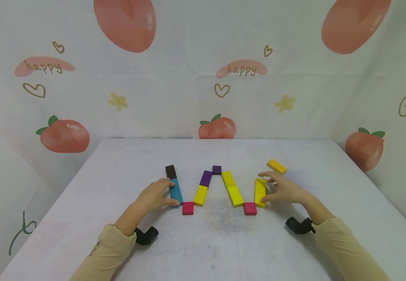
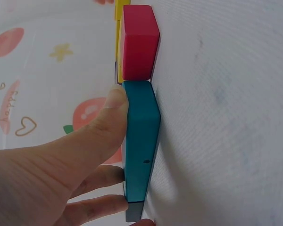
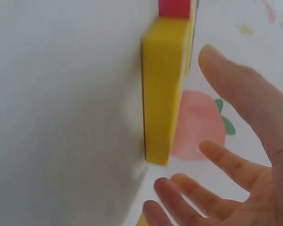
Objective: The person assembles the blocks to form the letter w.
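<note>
In the head view, my left hand [image 1: 154,196] rests its fingertips and thumb on a blue block [image 1: 176,192], whose far end meets a dark brown block [image 1: 170,171]. The left wrist view shows the left thumb lying along the top edge of that blue block, close to a red block [image 2: 141,42]. On the other side, my right hand [image 1: 283,188] hovers with fingers spread beside a yellow block [image 1: 260,193]. In the right wrist view a gap shows between the right thumb and this yellow block [image 3: 161,94]. A loose yellow block [image 1: 276,166] lies beyond the right fingers.
Between the hands, a zigzag of blocks lies flat on the white table [image 1: 217,249]: a red square [image 1: 187,208], yellow [image 1: 201,195] and purple [image 1: 205,178] blocks, a small purple one [image 1: 217,170], two more yellow [image 1: 235,196], another red square [image 1: 250,208]. A patterned cloth hangs behind.
</note>
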The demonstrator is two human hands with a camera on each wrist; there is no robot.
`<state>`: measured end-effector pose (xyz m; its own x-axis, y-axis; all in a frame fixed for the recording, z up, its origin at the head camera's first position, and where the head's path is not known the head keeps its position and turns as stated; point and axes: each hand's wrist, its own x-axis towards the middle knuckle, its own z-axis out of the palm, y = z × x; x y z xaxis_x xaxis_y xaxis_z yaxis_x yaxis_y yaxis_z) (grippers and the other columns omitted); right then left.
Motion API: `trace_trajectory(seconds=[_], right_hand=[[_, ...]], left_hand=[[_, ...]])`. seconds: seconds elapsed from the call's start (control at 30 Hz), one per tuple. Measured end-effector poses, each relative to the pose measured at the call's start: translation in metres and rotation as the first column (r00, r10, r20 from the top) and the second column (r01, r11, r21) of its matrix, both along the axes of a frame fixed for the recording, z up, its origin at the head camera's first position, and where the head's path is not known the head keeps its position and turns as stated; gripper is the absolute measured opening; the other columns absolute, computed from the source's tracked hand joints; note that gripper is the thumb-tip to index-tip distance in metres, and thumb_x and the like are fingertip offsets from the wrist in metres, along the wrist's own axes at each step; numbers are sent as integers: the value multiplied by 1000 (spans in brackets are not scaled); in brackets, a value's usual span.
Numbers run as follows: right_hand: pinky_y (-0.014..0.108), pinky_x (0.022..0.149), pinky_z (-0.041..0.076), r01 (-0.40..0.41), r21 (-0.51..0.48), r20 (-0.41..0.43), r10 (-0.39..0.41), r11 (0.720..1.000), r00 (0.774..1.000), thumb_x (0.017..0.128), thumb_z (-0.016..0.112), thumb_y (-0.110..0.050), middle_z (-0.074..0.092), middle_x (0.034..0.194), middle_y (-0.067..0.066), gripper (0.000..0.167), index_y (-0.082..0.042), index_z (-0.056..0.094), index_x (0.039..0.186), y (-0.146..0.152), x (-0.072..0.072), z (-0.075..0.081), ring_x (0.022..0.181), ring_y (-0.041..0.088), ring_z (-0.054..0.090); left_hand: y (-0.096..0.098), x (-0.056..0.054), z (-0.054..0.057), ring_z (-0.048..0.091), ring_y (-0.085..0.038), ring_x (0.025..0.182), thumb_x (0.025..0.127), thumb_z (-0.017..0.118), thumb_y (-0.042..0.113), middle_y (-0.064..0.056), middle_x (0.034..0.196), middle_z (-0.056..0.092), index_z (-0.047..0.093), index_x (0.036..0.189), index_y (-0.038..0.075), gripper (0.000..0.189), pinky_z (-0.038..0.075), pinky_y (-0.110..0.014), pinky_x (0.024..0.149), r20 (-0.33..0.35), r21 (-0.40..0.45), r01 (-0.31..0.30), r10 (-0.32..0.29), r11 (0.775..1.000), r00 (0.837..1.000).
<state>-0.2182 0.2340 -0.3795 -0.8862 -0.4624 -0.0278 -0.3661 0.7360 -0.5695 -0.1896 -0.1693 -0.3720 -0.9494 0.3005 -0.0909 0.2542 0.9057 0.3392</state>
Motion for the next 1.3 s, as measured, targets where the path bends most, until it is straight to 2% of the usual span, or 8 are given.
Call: trace_trajectory(seconds=[0.17, 0.27, 0.37, 0.57, 0.9, 1.3], right_hand=[[55, 93, 47, 49, -25, -49, -50, 998, 998, 80, 73, -23, 43, 138, 28, 63, 2, 46, 130, 13, -12, 5, 111, 43, 54], [54, 91, 49, 78, -49, -98, -83, 996, 992, 82, 71, -17, 51, 130, 28, 55, 5, 49, 127, 21, -19, 8, 106, 42, 56], [54, 91, 49, 127, -56, -111, -133, 990, 985, 84, 67, -14, 54, 125, 29, 48, 7, 50, 125, 27, -26, 11, 105, 43, 57], [54, 92, 49, 219, -38, -76, -221, 975, 972, 88, 62, -12, 54, 123, 30, 42, 7, 51, 124, 33, -37, 12, 108, 44, 55], [51, 92, 49, 340, -28, -3, -340, 940, 940, 88, 62, -15, 53, 126, 31, 45, 9, 50, 125, 36, -49, 9, 111, 46, 53], [48, 91, 51, 403, 2, 58, -403, 915, 914, 88, 62, -16, 51, 126, 32, 46, 10, 50, 125, 35, -59, 3, 112, 45, 52]], left_hand=[[-1, -1, 0, 50, -43, 119, 77, 74, 36, -25, 137, 46, 53, 128, 1, 66, 45, -53, 98, -4, 6, 0, 0, 1000, 1000], [-1, -1, -1, 50, -43, 118, 77, 75, 36, -25, 137, 47, 53, 128, 1, 66, 46, -53, 97, -7, 3, 3, -3, 1000, 1000], [-2, -2, -1, 50, -43, 118, 77, 74, 36, -25, 137, 47, 52, 128, 1, 66, 46, -53, 97, -7, 3, 4, -4, 1000, 1000], [-1, -2, -1, 49, -42, 119, 77, 74, 37, -25, 137, 46, 53, 128, 1, 66, 45, -53, 98, -3, 4, 0, 0, 1000, 1000], [-1, 1, 0, 50, -43, 119, 76, 74, 38, -26, 137, 46, 53, 127, 1, 66, 46, -53, 97, -6, -4, 1, -1, 1000, 1000], [-1, 0, -1, 50, -43, 118, 76, 75, 36, -25, 136, 47, 53, 127, 1, 66, 46, -53, 97, -13, 6, 3, -3, 1000, 1000]])
